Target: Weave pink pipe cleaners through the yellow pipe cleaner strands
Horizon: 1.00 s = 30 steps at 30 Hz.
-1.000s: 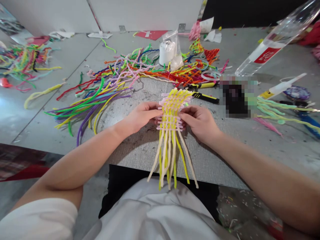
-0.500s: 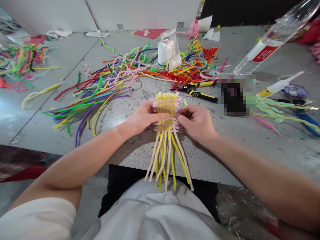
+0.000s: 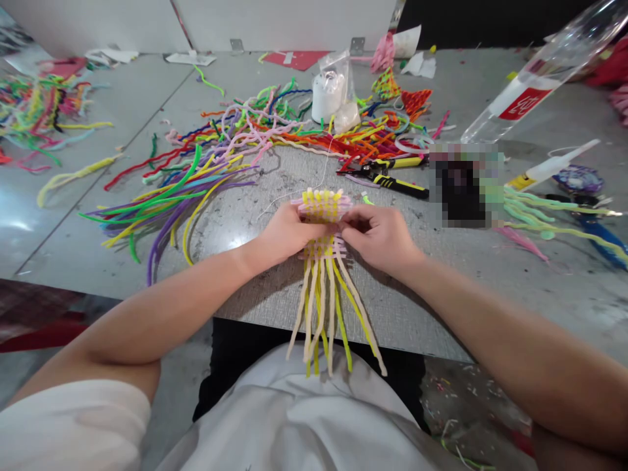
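Note:
A small woven piece of yellow, pink and cream pipe cleaners [image 3: 324, 247] is held up over the table's front edge. Its long yellow and cream ends hang down towards my lap. My left hand [image 3: 289, 230] grips it from the left, with the thumb laid across its front. At the right edge of the weave my right hand [image 3: 377, 234] is closed in a pinch, thumb against forefinger. Whatever small part the right fingertips hold is hidden. Behind the piece, a thin white thread [image 3: 324, 171] runs back towards a white spool [image 3: 324, 101].
Loose coloured pipe cleaners [image 3: 176, 190] spread over the left and back of the table. Yellow-and-black pliers [image 3: 387, 180] lie beyond my right hand. A clear bottle [image 3: 520, 98] stands at the right, near a white-tipped glue tube [image 3: 544, 169] and a blurred-out dark object [image 3: 461, 190].
The top of the woven piece has tipped back and moved slightly left. My left thumb reaches further across it, and my right fingertips have shifted a little left.

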Available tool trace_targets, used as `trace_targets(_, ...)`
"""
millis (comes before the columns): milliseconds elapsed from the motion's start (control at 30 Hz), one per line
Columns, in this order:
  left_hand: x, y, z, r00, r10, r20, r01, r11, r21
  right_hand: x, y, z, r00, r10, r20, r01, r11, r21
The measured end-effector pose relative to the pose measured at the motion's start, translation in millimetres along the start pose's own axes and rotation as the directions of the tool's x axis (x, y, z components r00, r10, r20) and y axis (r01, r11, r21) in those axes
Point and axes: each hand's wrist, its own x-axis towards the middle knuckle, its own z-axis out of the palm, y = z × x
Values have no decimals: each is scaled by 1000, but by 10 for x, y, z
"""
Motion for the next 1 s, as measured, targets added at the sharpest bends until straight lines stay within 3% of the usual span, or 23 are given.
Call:
trace_targets(233, 36, -91, -42, 999, -20, -25, 21, 1000, 2, 43, 25, -1, 999, 34, -23, -33, 998, 50)
trace_targets(367, 62, -127, -99, 999, 3, 50, -2, 1000, -4, 43, 67, 2, 995, 64, -74, -59, 996, 70)
trace_targets(467, 84, -143, -120, 994, 25, 106, -22, 999, -28, 28, 64, -1, 996, 32, -86, -29, 999, 36)
trace_targets(800, 93, -120, -133, 991, 63, 121, -74, 993, 90, 13, 25, -13, 996, -72, -44, 67, 992, -105)
trace_targets(1000, 98, -131, -125, 989, 56, 140, -56, 998, -4, 22, 36, -35, 996, -53, -68, 46, 994, -100)
